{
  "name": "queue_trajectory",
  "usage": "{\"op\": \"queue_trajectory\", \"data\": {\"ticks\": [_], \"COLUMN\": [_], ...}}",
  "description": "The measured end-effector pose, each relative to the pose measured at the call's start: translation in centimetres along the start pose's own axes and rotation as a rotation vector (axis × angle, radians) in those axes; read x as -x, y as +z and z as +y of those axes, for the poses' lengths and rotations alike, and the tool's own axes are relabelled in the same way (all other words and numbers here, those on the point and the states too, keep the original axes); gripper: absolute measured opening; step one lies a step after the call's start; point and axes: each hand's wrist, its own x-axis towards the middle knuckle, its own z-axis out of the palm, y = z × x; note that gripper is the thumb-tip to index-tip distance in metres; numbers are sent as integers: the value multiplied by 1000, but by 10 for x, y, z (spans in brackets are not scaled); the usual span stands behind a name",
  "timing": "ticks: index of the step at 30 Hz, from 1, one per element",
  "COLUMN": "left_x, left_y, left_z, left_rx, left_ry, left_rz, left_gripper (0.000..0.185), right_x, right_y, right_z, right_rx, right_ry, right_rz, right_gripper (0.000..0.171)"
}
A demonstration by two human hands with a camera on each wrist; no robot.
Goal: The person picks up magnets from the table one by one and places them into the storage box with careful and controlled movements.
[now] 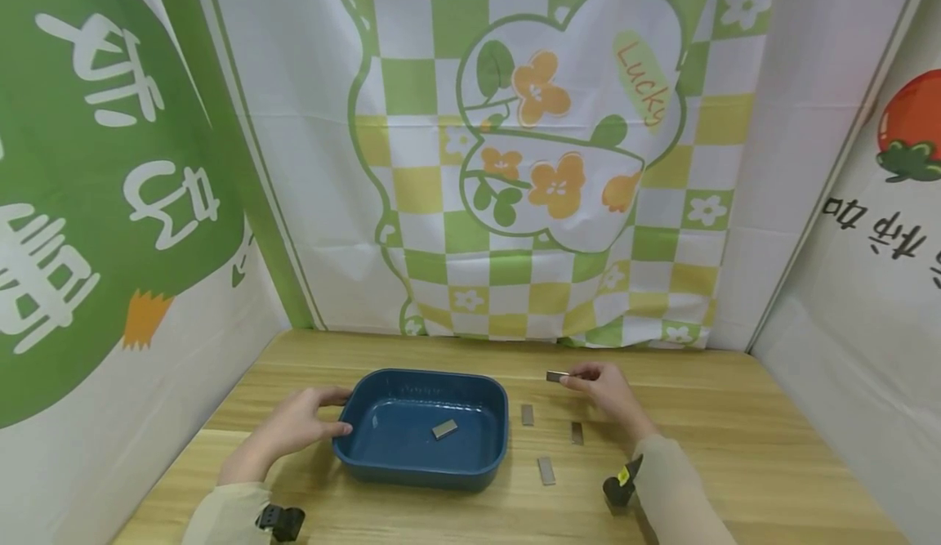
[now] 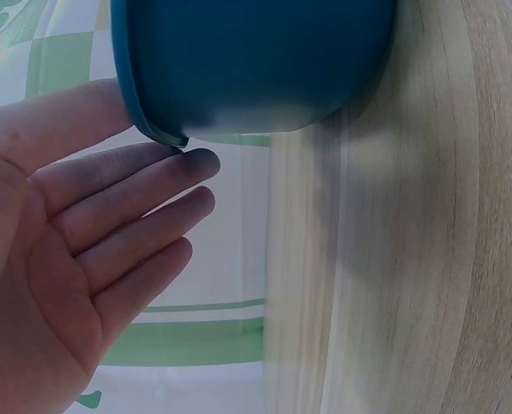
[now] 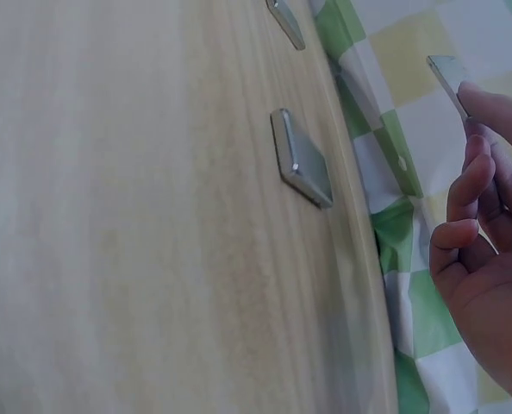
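A dark blue plastic basin (image 1: 421, 470) stands on the wooden table, with one small grey metal bar (image 1: 444, 429) lying inside it. My left hand (image 1: 332, 414) rests against the basin's left rim, thumb on top. In the left wrist view its fingers (image 2: 144, 203) are straight and touch under the rim of the basin (image 2: 256, 60). My right hand (image 1: 588, 383) is right of the basin, raised a little off the table. It pinches another metal bar (image 1: 556, 376) at the fingertips; the right wrist view shows the bar (image 3: 450, 73) sticking out above the fingers (image 3: 489, 112).
Three more metal bars lie on the table (image 1: 735, 447) between the basin and my right arm: one (image 1: 527, 415) near the basin, one (image 1: 577, 433) beside the wrist, one (image 1: 546, 470) closer to me. Printed cloth walls close off the back and both sides.
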Motion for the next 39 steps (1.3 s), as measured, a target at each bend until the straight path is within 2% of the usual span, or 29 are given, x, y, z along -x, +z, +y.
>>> {"op": "queue_trajectory", "data": {"ticks": [7, 24, 30, 39], "left_x": [0, 0, 0, 1], "left_y": [-1, 0, 0, -1], "left_z": [0, -1, 0, 1], "left_rx": [-7, -18, -13, -20], "left_ry": [-1, 7, -1, 25], "left_rz": [0, 8, 6, 15], "left_gripper": [54, 54, 54, 54], "right_x": [-2, -5, -8, -8], "right_y": [3, 12, 16, 21], "right_z": [-6, -24, -28, -39], "right_rx": [-22, -33, -34, -15], "right_ry": [-6, -121, -135, -139], "right_rz": [-16, -48, -59, -66], "right_gripper": [31, 26, 24, 22]}}
